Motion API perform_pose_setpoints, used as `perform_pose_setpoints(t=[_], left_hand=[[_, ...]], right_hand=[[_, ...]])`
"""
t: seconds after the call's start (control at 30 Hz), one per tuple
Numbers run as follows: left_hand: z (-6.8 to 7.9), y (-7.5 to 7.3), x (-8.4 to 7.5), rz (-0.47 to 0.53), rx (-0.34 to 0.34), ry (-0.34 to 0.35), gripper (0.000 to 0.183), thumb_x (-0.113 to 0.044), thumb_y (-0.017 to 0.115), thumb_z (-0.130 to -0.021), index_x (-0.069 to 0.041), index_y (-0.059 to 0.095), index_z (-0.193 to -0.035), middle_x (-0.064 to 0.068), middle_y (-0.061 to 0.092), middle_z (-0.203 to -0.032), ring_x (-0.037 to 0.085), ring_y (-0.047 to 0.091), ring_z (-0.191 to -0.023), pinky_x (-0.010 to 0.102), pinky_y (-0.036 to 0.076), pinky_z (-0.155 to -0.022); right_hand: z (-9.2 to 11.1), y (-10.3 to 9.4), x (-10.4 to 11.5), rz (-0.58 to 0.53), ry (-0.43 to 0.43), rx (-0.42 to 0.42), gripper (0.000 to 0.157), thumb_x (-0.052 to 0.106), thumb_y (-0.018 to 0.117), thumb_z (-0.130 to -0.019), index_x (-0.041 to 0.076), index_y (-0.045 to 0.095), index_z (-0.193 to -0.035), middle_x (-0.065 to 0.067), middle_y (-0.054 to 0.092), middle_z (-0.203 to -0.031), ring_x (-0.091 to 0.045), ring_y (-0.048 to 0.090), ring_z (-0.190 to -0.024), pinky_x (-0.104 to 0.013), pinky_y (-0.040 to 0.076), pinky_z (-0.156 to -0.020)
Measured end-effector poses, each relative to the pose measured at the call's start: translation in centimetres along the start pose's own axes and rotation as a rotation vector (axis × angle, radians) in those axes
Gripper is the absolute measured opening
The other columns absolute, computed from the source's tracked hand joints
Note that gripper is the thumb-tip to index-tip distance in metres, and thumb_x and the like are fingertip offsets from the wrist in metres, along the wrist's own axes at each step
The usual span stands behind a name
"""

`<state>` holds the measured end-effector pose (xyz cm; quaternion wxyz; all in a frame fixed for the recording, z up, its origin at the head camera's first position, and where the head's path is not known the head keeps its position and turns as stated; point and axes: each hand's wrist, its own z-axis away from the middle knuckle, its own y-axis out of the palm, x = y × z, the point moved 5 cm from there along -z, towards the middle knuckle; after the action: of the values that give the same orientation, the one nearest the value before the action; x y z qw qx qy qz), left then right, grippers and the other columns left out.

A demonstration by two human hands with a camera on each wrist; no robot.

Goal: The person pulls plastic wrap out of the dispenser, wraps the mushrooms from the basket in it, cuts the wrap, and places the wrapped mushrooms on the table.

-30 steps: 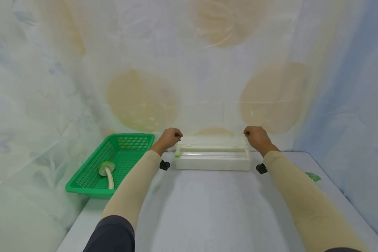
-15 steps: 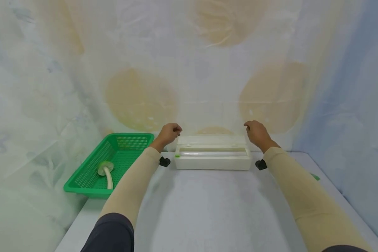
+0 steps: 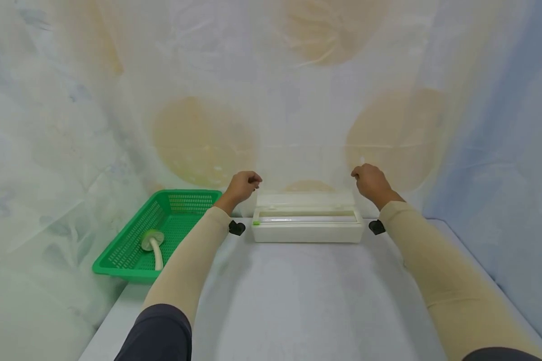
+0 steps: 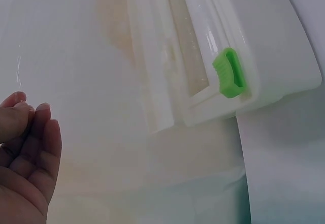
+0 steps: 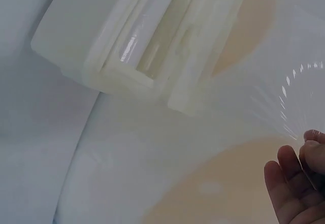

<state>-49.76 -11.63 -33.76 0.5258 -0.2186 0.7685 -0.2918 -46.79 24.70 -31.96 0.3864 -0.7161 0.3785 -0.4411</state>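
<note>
A long white cling film dispenser [image 3: 307, 233] stands at the far side of the table, its lid [image 3: 304, 199] raised at the back. The clear film roll [image 4: 195, 21] shows in its slot, and a green slider [image 4: 231, 74] sits at one end. Above and to either side of the box are my hands. My left hand [image 3: 241, 187] pinches the film's edge between thumb and fingers. With thumb and forefinger my right hand [image 3: 372, 183] pinches the other corner. Creases in the cling film [image 5: 290, 99] fan out from that pinch in the right wrist view.
A green plastic basket [image 3: 131, 274] stands at the left; inside lies a mushroom-shaped thing [image 3: 152, 241] with a pale stalk. The white table [image 3: 307, 301] meets a patterned sheet [image 3: 298, 125] hanging behind and at both sides.
Both hands have risen a little, still pinching the film. The dispenser stays in place. A green item at the right is now hidden behind the right sleeve.
</note>
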Motion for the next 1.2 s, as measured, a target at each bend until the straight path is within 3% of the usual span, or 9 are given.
perform_pose_setpoints(t=[0.23,0.5,0.83,1.2], left_hand=[[-0.1,-0.8,-0.8,0.03,-0.085,0.033,0.019,-0.002,0.053,-0.099,0.005,0.065,-0.112,0.017,0.065,-0.104,0.026,0.062,-0.092,0.036,0.052,-0.081],[-0.7,-1.5,-2.6,-0.023,-0.087,0.084,0.019,-0.001,0.05,-0.1,0.004,0.065,-0.111,0.019,0.065,-0.104,0.027,0.061,-0.094,0.037,0.05,-0.079],[-1.3,-2.7,-3.6,0.016,-0.118,0.057,0.021,-0.002,0.048,-0.101,0.004,0.064,-0.113,0.02,0.064,-0.108,0.031,0.061,-0.098,0.037,0.051,-0.082],[-2.0,-3.8,-4.8,0.038,-0.181,0.062,0.019,-0.001,0.05,-0.1,0.005,0.065,-0.111,0.015,0.064,-0.101,0.024,0.061,-0.09,0.032,0.052,-0.08]], right_hand=[[-0.2,-0.9,0.5,-0.027,0.016,-0.003,0.031,-0.004,0.04,-0.099,-0.01,0.059,-0.122,-0.031,0.053,-0.117,-0.048,0.046,-0.118,-0.055,0.041,-0.096],[0.2,-1.9,0.3,-0.003,-0.002,-0.04,0.03,-0.004,0.041,-0.099,-0.011,0.059,-0.122,-0.03,0.054,-0.115,-0.047,0.05,-0.112,-0.054,0.044,-0.092],[-0.4,-3.3,0.8,-0.024,-0.024,-0.078,0.029,-0.003,0.042,-0.1,-0.01,0.059,-0.122,-0.03,0.054,-0.114,-0.047,0.05,-0.111,-0.055,0.043,-0.092],[-0.6,-5.2,1.6,-0.03,-0.036,-0.113,0.029,-0.003,0.04,-0.1,-0.01,0.06,-0.121,-0.031,0.054,-0.113,-0.048,0.049,-0.112,-0.056,0.041,-0.093]])
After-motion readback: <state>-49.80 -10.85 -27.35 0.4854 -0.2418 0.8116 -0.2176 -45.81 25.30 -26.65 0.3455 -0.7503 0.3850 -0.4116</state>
